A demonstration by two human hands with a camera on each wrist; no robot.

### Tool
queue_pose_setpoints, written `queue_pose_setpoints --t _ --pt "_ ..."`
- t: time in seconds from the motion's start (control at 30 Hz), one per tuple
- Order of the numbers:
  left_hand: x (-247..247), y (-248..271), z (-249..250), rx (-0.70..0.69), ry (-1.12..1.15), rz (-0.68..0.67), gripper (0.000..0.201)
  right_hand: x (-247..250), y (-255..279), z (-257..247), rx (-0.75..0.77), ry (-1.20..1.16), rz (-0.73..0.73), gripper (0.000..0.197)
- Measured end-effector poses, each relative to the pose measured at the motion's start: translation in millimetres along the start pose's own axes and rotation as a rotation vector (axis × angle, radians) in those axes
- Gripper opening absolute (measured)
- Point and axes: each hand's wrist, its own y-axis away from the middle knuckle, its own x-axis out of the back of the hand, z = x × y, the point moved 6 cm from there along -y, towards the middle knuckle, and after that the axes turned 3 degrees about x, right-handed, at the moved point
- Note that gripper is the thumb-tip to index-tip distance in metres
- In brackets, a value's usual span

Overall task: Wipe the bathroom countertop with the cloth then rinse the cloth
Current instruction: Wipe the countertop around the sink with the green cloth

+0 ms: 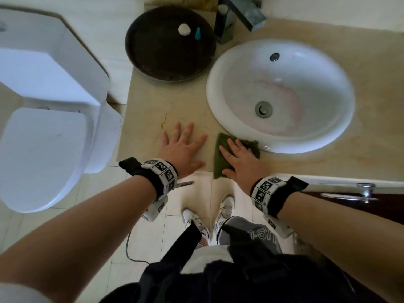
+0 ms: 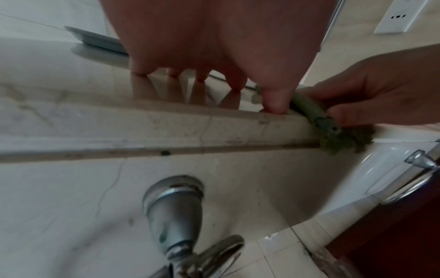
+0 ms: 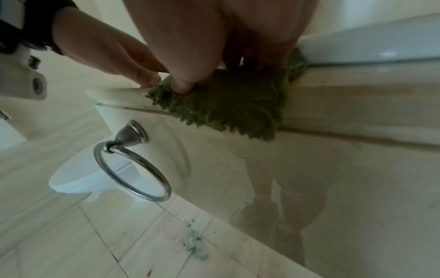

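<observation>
A green cloth [image 1: 220,159] lies on the beige countertop [image 1: 157,101], just in front of the white sink [image 1: 310,136], and its near end hangs over the counter's front edge. My right hand [image 1: 232,157] presses flat on it with fingers spread. In the right wrist view the thumb [image 3: 181,86] pushes the cloth [image 3: 226,107] down at the edge. My left hand [image 1: 191,147] rests flat and open on bare counter to the cloth's left. In the left wrist view its fingertips [image 2: 200,78] touch the glossy top, with the cloth [image 2: 309,107] beside the thumb.
A dark round tray [image 1: 153,62] with a white soap and a small teal item sits at the back left. The faucet [image 1: 238,16] stands behind the sink. A toilet [image 1: 48,127] stands left of the counter. A metal towel ring [image 3: 133,163] hangs below the counter edge.
</observation>
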Motion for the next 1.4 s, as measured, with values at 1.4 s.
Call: queue_pose_setpoints --t 1.4 --pt "-4.4 -6.2 94.0 -0.077 -0.050 -0.051 0.071 -16.6 78.0 103.9 -0.441 -0.249 0.422 0.052"
